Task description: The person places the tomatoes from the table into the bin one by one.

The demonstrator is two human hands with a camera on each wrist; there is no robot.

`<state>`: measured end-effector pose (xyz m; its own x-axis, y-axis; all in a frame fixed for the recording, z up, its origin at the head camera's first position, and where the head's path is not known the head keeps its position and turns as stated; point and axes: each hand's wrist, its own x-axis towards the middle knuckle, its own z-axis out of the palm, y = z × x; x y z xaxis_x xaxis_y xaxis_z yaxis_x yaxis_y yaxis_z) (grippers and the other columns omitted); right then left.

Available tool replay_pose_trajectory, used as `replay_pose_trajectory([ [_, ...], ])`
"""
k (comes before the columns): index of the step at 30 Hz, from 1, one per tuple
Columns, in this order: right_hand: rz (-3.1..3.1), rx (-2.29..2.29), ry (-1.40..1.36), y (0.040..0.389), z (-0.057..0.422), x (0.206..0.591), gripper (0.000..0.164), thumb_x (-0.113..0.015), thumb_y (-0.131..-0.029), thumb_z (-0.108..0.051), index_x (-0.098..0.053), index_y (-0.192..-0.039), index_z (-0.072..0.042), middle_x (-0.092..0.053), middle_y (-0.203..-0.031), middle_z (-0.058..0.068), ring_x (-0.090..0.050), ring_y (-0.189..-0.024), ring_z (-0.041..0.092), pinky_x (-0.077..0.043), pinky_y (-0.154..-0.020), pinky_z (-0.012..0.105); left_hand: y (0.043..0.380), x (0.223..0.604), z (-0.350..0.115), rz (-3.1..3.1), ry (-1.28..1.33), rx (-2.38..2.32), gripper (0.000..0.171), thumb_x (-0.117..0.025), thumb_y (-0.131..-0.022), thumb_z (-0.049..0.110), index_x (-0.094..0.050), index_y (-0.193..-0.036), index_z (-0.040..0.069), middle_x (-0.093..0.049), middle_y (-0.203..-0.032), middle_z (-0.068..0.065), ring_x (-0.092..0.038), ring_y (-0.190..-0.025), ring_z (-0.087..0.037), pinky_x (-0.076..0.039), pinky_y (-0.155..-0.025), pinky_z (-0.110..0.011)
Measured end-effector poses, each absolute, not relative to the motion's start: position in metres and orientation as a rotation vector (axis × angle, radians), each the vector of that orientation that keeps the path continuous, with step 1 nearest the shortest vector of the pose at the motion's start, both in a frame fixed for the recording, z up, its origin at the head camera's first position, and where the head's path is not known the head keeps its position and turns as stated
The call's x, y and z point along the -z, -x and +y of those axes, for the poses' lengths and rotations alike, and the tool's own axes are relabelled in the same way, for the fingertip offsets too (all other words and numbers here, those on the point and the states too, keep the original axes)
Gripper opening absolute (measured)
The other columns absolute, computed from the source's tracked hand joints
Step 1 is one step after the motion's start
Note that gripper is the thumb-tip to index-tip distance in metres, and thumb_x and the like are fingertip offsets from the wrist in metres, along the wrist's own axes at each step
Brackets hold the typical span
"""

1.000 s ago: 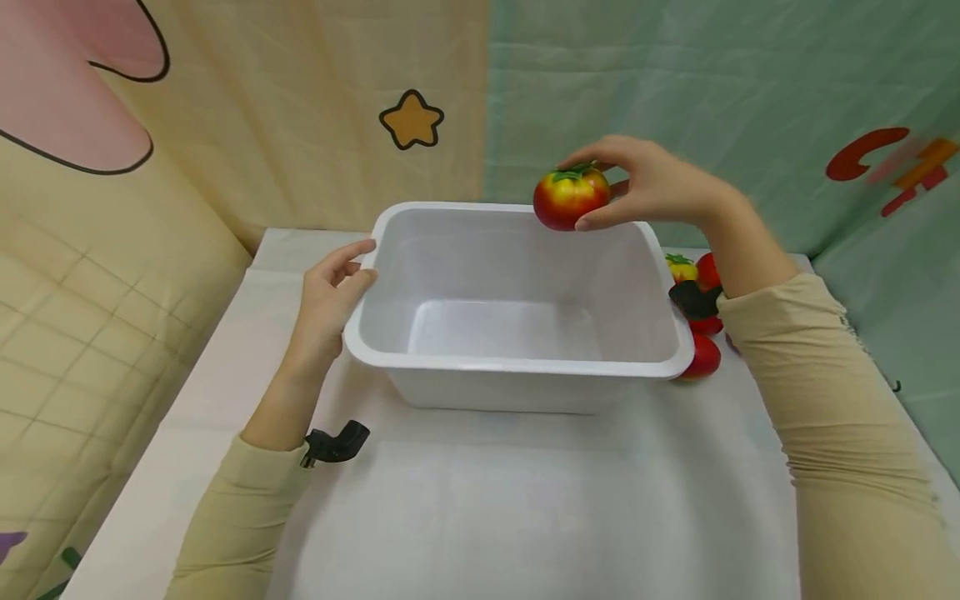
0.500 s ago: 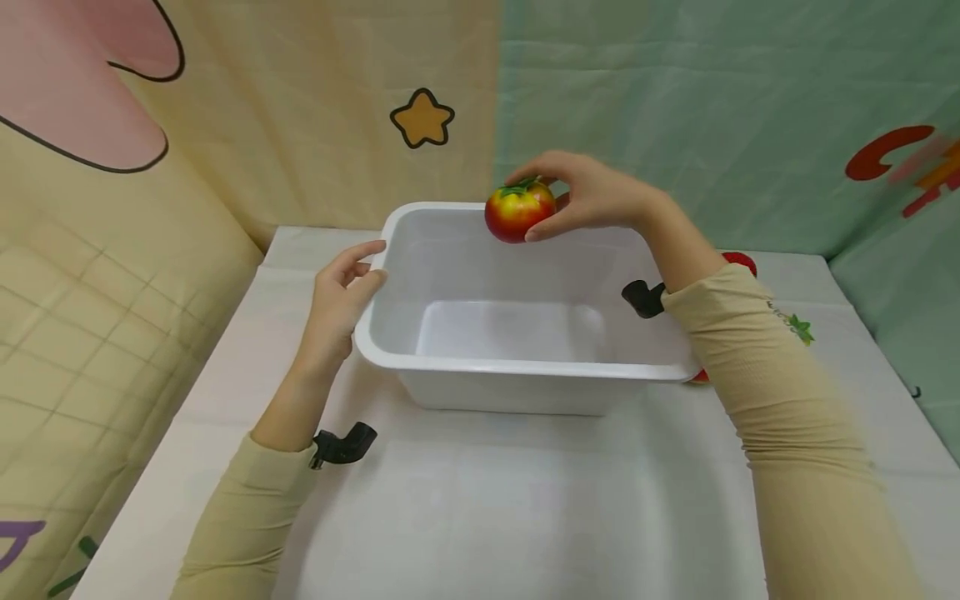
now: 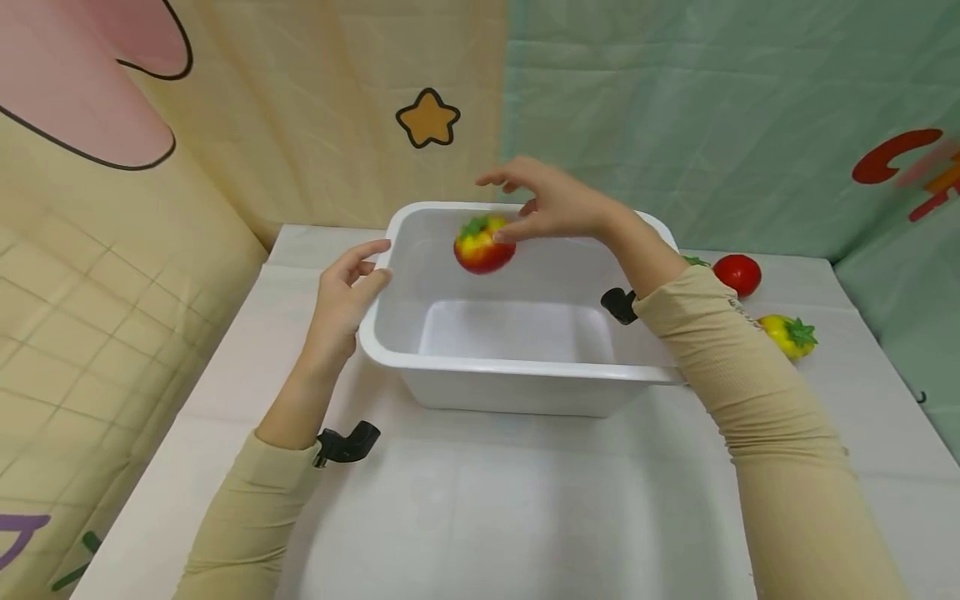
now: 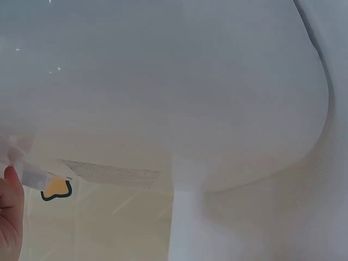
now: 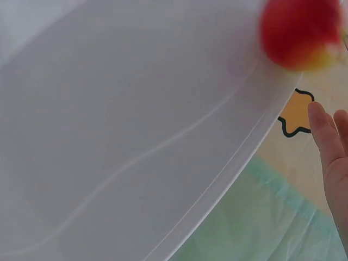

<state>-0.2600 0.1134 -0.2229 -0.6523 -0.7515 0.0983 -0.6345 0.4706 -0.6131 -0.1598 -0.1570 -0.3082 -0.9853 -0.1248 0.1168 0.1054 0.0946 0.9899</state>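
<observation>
A red and yellow toy tomato [image 3: 480, 254] with green leaves is in the air inside the mouth of a white plastic tub [image 3: 517, 368], blurred. My right hand [image 3: 558, 200] reaches over the far rim with its fingers spread. In the right wrist view, a gap shows between those fingers [image 5: 321, 130] and the blurred tomato [image 5: 302, 35]. My left hand [image 3: 341, 300] holds the tub's left rim, thumb and fingertips at the edge. The left wrist view mostly shows the tub's outer wall [image 4: 163, 81], with part of a hand at its left edge.
Right of the tub, partly behind my right sleeve, lie a red tomato [image 3: 738, 274] and a yellow one with green leaves [image 3: 789, 335]. The white-covered table [image 3: 517, 500] backs onto a printed cloth wall [image 3: 660, 100].
My right hand has moved left over the tub and let go of the tomato, which has dropped below the rim. My left hand stays on the rim.
</observation>
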Motion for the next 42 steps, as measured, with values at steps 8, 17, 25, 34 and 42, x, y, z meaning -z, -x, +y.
replay_pose_trajectory([
  [8,2.61,0.965,1.152,0.254,0.138,0.207,0.06,-0.073,-0.08,-0.016,-0.048,-0.134,-0.01,-0.044,-0.133,0.004,-0.041,-0.117,0.019,-0.044,-0.091,0.038,0.161,0.307,-0.155,-2.197,-0.024,2.005,0.039,-0.057,-0.086,0.007,-0.057,-0.125,0.004,-0.048,-0.084,-0.005,-0.054,-0.065,-0.014,-0.052,-0.055,-0.024],
  [17,2.785,0.931,0.932,0.226,0.211,0.187,0.058,-0.072,-0.082,-0.02,-0.048,-0.135,-0.016,-0.042,-0.134,0.0,-0.036,-0.117,0.015,-0.041,-0.097,0.037,0.159,0.305,-0.157,-2.167,-0.018,2.042,0.039,-0.056,-0.086,0.006,-0.056,-0.126,0.004,-0.05,-0.085,-0.007,-0.055,-0.065,-0.013,-0.052,-0.054,-0.023],
  [25,2.941,0.954,0.653,0.195,0.286,0.196,0.06,-0.071,-0.082,-0.017,-0.047,-0.137,-0.02,-0.043,-0.131,-0.001,-0.036,-0.117,0.01,-0.034,-0.094,0.009,0.159,0.304,-0.158,-2.177,-0.02,2.044,0.04,-0.056,-0.087,0.007,-0.055,-0.127,0.004,-0.05,-0.085,-0.006,-0.055,-0.065,-0.012,-0.053,-0.055,-0.024],
  [34,3.019,0.948,0.353,0.163,0.354,0.227,0.062,-0.068,-0.086,-0.019,-0.04,-0.141,-0.018,-0.035,-0.138,0.001,-0.034,-0.113,0.001,-0.03,-0.081,-0.003,0.158,0.305,-0.158,-2.142,0.0,2.075,0.04,-0.056,-0.087,0.006,-0.055,-0.127,0.002,-0.051,-0.083,-0.006,-0.056,-0.064,-0.013,-0.053,-0.055,-0.023],
  [42,3.084,0.91,0.183,0.133,0.392,0.271,0.064,-0.069,-0.084,-0.022,-0.039,-0.14,-0.01,-0.037,-0.128,-0.001,-0.028,-0.104,-0.005,-0.026,-0.078,-0.006,0.158,0.308,-0.157,-2.162,-0.006,2.069,0.04,-0.056,-0.087,0.006,-0.055,-0.127,0.002,-0.048,-0.083,-0.006,-0.055,-0.065,-0.012,-0.053,-0.055,-0.023],
])
